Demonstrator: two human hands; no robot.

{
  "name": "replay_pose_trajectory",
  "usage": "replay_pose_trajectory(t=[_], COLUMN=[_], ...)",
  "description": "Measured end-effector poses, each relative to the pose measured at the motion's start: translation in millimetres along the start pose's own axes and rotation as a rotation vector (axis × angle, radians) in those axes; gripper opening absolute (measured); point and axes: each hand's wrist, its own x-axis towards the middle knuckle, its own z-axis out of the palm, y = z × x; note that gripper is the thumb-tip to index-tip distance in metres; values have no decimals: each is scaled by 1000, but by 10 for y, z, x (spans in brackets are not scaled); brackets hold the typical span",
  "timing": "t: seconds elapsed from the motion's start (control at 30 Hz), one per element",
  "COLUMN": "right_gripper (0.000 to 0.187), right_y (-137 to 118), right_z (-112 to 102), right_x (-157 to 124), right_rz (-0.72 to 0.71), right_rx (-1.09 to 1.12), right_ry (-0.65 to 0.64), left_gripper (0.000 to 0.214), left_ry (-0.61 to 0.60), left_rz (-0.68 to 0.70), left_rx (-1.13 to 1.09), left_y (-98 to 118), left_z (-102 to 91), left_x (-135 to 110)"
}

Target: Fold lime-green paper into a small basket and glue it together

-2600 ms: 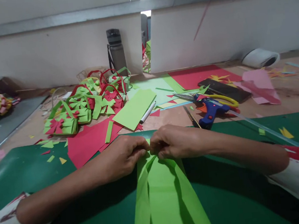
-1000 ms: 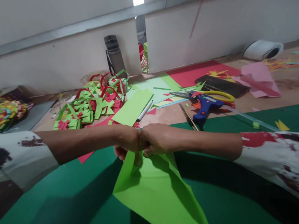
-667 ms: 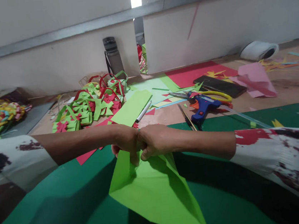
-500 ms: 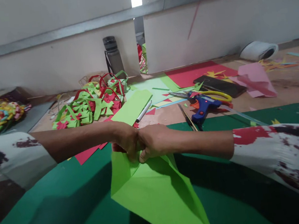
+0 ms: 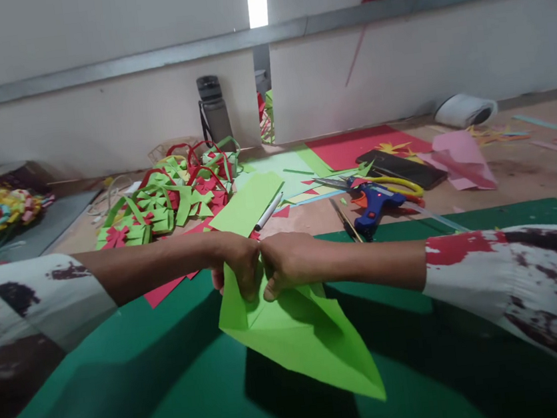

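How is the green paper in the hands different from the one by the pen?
The held paper is raised, pinched by the left hand and right hand; the flat paper by the pen lies untouched on the table. The held paper is folded to a point; the flat paper is a rectangle. Both are light green.

White sleeves [image 5: 519,289] with dark-red blotches

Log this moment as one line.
left hand: grips green paper sheet | right hand: grips same sheet | sheet: folded, raised above green mat
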Motion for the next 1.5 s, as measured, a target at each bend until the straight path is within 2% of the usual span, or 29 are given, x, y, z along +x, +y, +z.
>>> replay_pose_trajectory(t=[0.13, 0.27, 0.53, 0.6, 0.73, 0.9, 1.1, 1.23, 1.3, 1.4, 1.5], right_gripper=[41, 25, 17, 13, 22, 32, 6, 14, 26, 40, 25], right_y=[69, 84, 244, 312, 379, 367, 337, 345, 356, 348, 295], right_z=[-31, -63, -42, -85, -132, 20, 97, 128, 160, 210, 239], right_x=[48, 59, 79, 11, -143, -155, -178, -283, -329, -367, -381], right_rz=[42, 73, 65, 78, 111, 118, 83, 53, 54, 83, 108], right_rx=[5, 15, 38, 27, -27, -45, -22, -21, -29, -46, -52], right_ry=[-38, -41, 40, 102, 246, 215, 176, 231, 260, 261, 227], left_gripper=[11, 10, 15, 14, 14, 15, 21, 34, 46, 58, 61], left_ry=[-65, -46, 3, 35, 100, 198, 330, 474, 550, 600, 621], left_rz=[-54, -68, -49, -50, -42, -40, -45, -8, 9, 33, 71], left_rx=[-8, -14, -60, -75, -100, -106, -108, -86, -76, -95, -156], left_y=[30, 19, -69, -65, -35, 11, 41, 39, 32, 4, -37], left_z=[-16, -6, -1, 21, 75, 135, 244, 355, 420, 520, 606], left_x=[-30, -22, 16, -1, -56, -134, -254, -326, -349, -350, -317])
